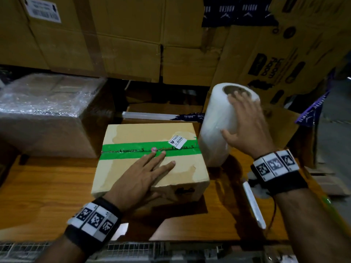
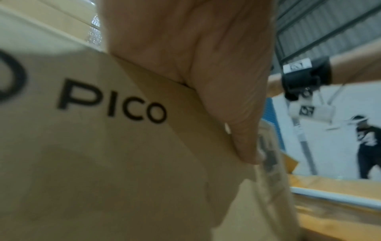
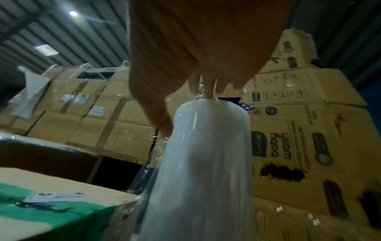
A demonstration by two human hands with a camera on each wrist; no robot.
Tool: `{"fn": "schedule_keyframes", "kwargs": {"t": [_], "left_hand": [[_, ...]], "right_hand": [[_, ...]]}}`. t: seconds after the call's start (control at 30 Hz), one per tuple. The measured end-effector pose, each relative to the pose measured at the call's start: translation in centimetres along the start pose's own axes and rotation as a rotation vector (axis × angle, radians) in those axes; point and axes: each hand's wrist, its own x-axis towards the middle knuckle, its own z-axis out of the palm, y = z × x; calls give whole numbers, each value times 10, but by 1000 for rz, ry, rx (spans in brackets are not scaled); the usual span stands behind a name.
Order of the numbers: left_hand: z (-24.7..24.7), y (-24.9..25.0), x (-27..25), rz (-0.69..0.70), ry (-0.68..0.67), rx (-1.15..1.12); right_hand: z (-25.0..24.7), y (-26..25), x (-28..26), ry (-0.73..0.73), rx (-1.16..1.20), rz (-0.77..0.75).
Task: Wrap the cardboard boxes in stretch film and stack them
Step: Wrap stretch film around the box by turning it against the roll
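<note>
A tan cardboard box [image 1: 133, 133] with a green tape band and a fragile sticker sits in the middle of the wooden table [image 1: 47, 196]. My left hand [image 1: 144, 173] lies flat on its top with the fingers spread. The thumb runs along the front edge above the PICO print on the box [image 2: 103, 163]. Right of the box a white stretch film roll [image 1: 214, 126] stands slightly tilted. My right hand [image 1: 245, 126] holds its upper part, fingertips on the rim at the core and thumb on the side. Clear film hangs between the roll [image 3: 206, 163] and the box [image 3: 62, 203].
A film-wrapped box [image 1: 47, 111] stands at the left rear. Large stacked cartons [image 1: 123, 35] wall off the back and right. A white stick [image 1: 253, 204] lies on the table under my right forearm. Wire mesh [image 1: 133, 249] runs along the near edge. A person [image 2: 367, 146] stands far off.
</note>
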Motion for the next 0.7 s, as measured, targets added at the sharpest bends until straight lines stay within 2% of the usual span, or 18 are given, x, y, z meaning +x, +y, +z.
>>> {"fn": "schedule_keyframes", "kwargs": {"t": [0.07,0.2,0.4,0.5,0.57,0.63,0.7], "left_hand": [[1,-6,6,-20,-25,-36],[-1,-7,10,-187,-53,-61],[-4,9,23,-561,23,-9],[-7,39,37,-691,108,-120],[-12,75,54,-683,211,-296],[-11,111,75,-582,286,-382],[-6,140,101,-514,256,-375]], "right_hand": [[2,13,13,-65,-10,-56],[1,38,24,-66,72,-155],[-4,68,33,-136,229,-266],[0,76,35,-100,252,-286],[4,78,36,-59,264,-284],[8,77,38,-29,284,-280],[11,77,39,-14,277,-290]]}}
